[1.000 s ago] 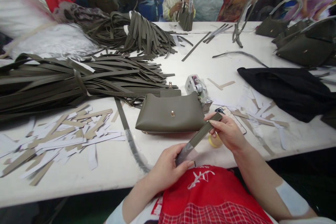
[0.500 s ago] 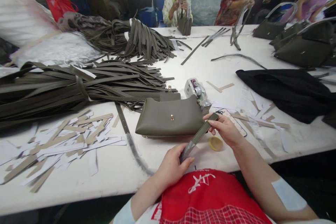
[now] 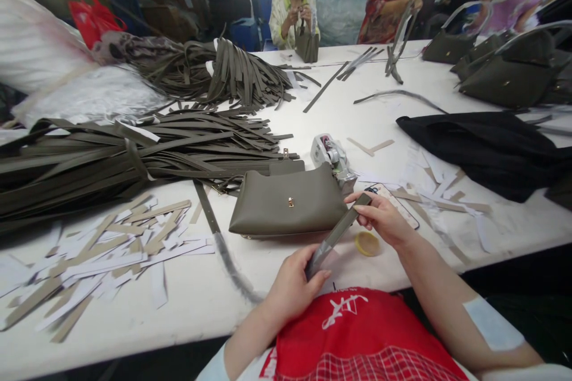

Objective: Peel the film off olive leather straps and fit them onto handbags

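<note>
An olive strap point(image 3: 338, 231) runs slantwise between my hands, its lower part in clear film. Its lower end is gripped by my left hand point(image 3: 295, 280), close to the red apron. At the upper end, my right hand point(image 3: 379, 216) pinches the strap between thumb and fingers. Just behind lies an olive handbag point(image 3: 281, 202) with a small gold clasp. A tape dispenser point(image 3: 333, 158) stands behind the bag's right end. Beneath my right hand is a yellow tape roll point(image 3: 367, 244), and a phone point(image 3: 404, 209) lies partly hidden behind that hand.
Bundled olive straps point(image 3: 187, 143) lie at the left, with paper strips point(image 3: 120, 250) in front. Black cloth point(image 3: 482, 146) and more handbags point(image 3: 513, 71) are at the right. People work across the white table point(image 3: 339, 107), one holding a small bag point(image 3: 307, 46).
The camera view has shifted slightly, so the table's contents appear a little farther left. Both hands keep the same hold on the strap.
</note>
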The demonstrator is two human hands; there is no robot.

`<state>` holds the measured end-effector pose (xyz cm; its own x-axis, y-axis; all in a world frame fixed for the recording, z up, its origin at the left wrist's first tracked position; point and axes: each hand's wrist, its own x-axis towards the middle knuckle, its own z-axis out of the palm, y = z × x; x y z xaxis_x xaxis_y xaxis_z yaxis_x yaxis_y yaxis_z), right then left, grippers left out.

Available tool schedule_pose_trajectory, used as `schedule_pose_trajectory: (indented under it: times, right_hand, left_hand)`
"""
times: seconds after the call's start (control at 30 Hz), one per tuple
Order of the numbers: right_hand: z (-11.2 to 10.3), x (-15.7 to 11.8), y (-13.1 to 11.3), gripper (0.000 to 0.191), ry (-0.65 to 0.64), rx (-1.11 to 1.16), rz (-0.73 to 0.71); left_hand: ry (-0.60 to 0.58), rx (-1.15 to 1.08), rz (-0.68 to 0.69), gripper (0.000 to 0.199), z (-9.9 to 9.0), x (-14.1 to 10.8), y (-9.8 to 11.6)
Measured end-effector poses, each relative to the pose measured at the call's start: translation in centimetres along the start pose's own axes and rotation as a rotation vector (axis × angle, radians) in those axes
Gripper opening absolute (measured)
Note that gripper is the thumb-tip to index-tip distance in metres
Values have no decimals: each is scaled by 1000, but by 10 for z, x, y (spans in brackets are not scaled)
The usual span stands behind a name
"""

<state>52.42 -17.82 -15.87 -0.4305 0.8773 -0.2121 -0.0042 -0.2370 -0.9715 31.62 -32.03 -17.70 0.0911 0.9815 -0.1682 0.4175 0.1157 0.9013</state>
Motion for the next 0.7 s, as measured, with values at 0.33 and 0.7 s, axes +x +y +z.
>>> schedule_pose_trajectory:
  times: [0.33,0.7]
  right_hand:
    - [-3,-6,-7,33,-11,97,-22]
    - [4,-13,-16,47,107,-218,-43]
  left_hand:
    - [55,-2,41,35,-3,-2,5]
    - [-660,-874,-274,60,-24,-10,2]
